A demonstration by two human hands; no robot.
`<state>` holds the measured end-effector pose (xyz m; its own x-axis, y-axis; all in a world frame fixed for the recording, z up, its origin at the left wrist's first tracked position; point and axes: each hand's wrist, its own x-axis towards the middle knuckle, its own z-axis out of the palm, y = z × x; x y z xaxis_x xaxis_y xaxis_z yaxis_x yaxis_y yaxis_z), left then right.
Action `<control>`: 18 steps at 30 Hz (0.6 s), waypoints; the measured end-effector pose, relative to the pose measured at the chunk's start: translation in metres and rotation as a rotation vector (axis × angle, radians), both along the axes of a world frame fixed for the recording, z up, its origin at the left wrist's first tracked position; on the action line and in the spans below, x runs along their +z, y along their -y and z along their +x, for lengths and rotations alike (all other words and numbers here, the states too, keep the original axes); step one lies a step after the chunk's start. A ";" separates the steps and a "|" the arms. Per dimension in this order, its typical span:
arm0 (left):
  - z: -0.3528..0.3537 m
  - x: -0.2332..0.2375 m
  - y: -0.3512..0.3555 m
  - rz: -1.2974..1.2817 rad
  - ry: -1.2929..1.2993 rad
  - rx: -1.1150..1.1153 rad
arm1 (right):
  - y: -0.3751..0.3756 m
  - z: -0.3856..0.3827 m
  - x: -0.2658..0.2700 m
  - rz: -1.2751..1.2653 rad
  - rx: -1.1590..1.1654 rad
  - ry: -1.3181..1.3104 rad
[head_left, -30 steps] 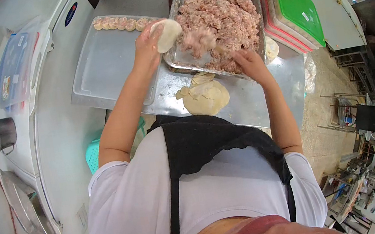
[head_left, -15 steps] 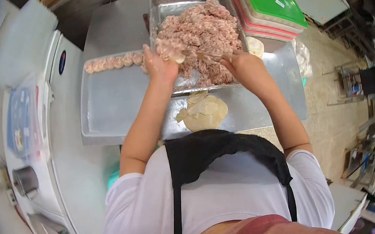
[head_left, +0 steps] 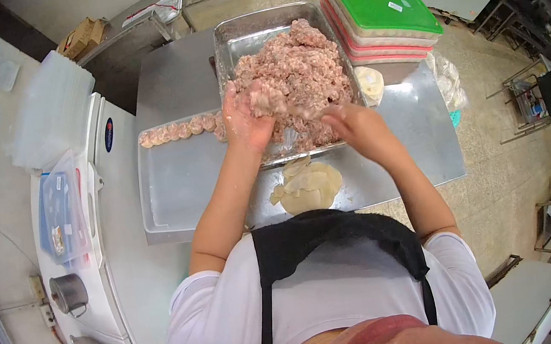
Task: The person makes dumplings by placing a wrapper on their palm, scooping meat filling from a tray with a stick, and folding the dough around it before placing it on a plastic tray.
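My left hand (head_left: 245, 123) is cupped around a wrapper with a lump of ground meat (head_left: 267, 100) on it, over the left side of a metal tray (head_left: 223, 38). Most of that wrapper is hidden by meat and fingers. Closed around the handle of a thin spreading tool (head_left: 302, 111), my right hand (head_left: 359, 130) is at the tray's right front. The tool's tip is at the meat by my left hand. A large mound of ground meat (head_left: 306, 62) fills much of the tray. Round dough wrappers (head_left: 311, 188) lie stacked in front of it.
A row of filled dumplings (head_left: 178, 130) lines the back of a plastic tray (head_left: 175, 186) at left. Stacked boxes with a green lid (head_left: 382, 2) stand at the back right. More wrappers (head_left: 370, 83) and a plastic bag (head_left: 446, 84) are at right. A white refrigerator (head_left: 127, 193) borders the left side.
The view has tilted, so the table sits lower in the picture. My left hand has turned its palm up more, with meat in it. My right hand still holds the tool beside it.
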<state>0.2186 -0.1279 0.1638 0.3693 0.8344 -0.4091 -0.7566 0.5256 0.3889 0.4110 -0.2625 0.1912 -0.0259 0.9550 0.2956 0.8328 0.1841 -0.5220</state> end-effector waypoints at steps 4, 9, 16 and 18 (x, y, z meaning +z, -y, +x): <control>-0.005 0.025 0.014 0.343 0.039 -0.294 | 0.002 0.020 0.011 -0.114 -0.104 -0.472; -0.003 0.041 0.014 1.074 -0.624 -0.332 | 0.009 0.034 0.034 -0.191 0.011 -0.439; -0.010 0.038 -0.008 1.368 -1.094 -0.532 | 0.010 0.021 0.025 -0.159 0.143 -0.262; -0.011 0.025 -0.013 1.395 -1.049 -0.587 | 0.000 0.029 -0.006 -0.169 0.182 -0.252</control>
<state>0.2072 -0.1153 0.1887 0.7829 0.6018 0.1579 0.1954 -0.4788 0.8559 0.4397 -0.2629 0.1857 -0.1464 0.9774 0.1527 0.6355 0.2113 -0.7426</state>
